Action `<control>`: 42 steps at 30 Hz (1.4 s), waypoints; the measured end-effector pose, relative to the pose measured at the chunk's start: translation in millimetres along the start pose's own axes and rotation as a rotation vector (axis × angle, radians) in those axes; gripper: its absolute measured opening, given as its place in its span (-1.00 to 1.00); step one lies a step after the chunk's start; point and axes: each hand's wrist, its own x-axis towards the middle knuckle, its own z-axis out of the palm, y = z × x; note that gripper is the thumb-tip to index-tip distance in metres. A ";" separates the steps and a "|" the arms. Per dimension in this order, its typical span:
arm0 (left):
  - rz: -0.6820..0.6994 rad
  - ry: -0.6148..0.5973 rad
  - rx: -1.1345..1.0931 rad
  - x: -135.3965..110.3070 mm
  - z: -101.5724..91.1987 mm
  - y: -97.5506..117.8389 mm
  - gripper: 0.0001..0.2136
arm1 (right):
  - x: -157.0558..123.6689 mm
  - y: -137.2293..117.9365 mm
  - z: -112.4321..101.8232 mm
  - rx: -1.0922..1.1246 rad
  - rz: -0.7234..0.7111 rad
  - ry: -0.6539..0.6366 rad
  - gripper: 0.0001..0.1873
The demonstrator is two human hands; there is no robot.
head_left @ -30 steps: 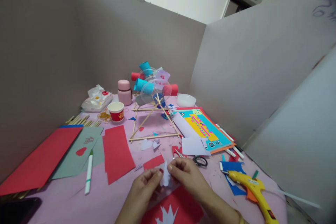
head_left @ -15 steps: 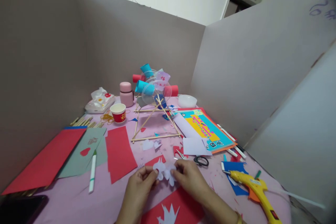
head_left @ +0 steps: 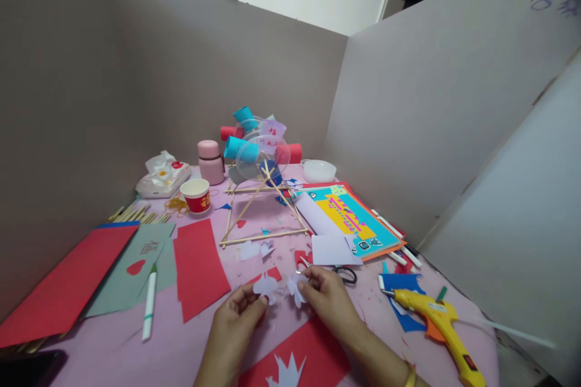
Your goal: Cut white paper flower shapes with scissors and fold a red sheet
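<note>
While your left hand (head_left: 236, 321) pinches a scalloped cutout (head_left: 265, 288) between thumb and fingers, your right hand (head_left: 329, 302) pinches a petalled cutout (head_left: 294, 289) facing it. The two pale papers sit side by side, level with each other, just past your fingertips: the scalloped one lies ahead and slightly right of your left thumb, the petalled one off the left edge of your right fingers. A narrow gap shows between them, though you cannot tell whether a thin strip joins them, nor is either long axis clear. Nearer your body, a red sheet (head_left: 320, 354) lies on the table beneath, bearing a jagged cutout (head_left: 289, 371) whose points face away from you. Your right hand is the nearer to the scissors (head_left: 354, 274), which it partly hides, and to the glue gun (head_left: 433, 308), well apart on your right.
</note>
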 end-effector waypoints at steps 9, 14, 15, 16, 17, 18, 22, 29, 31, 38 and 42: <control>-0.045 -0.214 -0.015 -8.7 4.7 -9.7 -0.70 | -9.6 -9.8 7.1 0.072 -0.026 0.039 -0.89; -0.059 -0.223 -0.029 -6.8 4.9 -14.3 -0.67 | -13.0 -9.9 12.8 0.252 0.068 -0.043 -0.87; -0.065 -0.220 -0.042 -5.5 4.3 -15.4 -0.65 | -12.9 -9.9 13.4 0.304 0.095 -0.074 -0.85; -0.073 -0.219 -0.058 -4.4 3.7 -16.2 -0.63 | -12.9 -10.0 13.7 0.349 0.122 -0.101 -0.82; -0.083 -0.220 -0.075 -3.7 3.4 -16.8 -0.62 | -12.8 -10.3 13.9 0.386 0.145 -0.122 -0.79; -0.092 -0.221 -0.091 -3.5 3.4 -17.0 -0.62 | -12.8 -10.6 14.0 0.413 0.164 -0.134 -0.77; -0.117 -0.208 -0.132 -7.2 5.1 -15.1 -0.66 | -12.6 -10.4 15.3 0.450 0.204 -0.141 -0.73; -0.106 -0.126 -0.082 -8.3 3.0 -14.7 -0.68 | -9.4 -1.2 11.4 0.293 0.189 -0.132 -0.84; -0.101 -0.092 -0.045 -8.6 2.3 -13.4 -0.69 | -9.8 -2.7 6.4 0.179 0.099 -0.048 -0.89; -0.108 -0.088 0.051 -23.2 12.2 -6.9 -0.76 | -18.3 -23.6 2.0 0.205 -0.016 -0.109 -0.78; -0.066 -0.161 0.091 -25.5 12.5 -5.8 -0.70 | -19.6 -29.2 4.7 0.301 0.093 -0.158 -0.85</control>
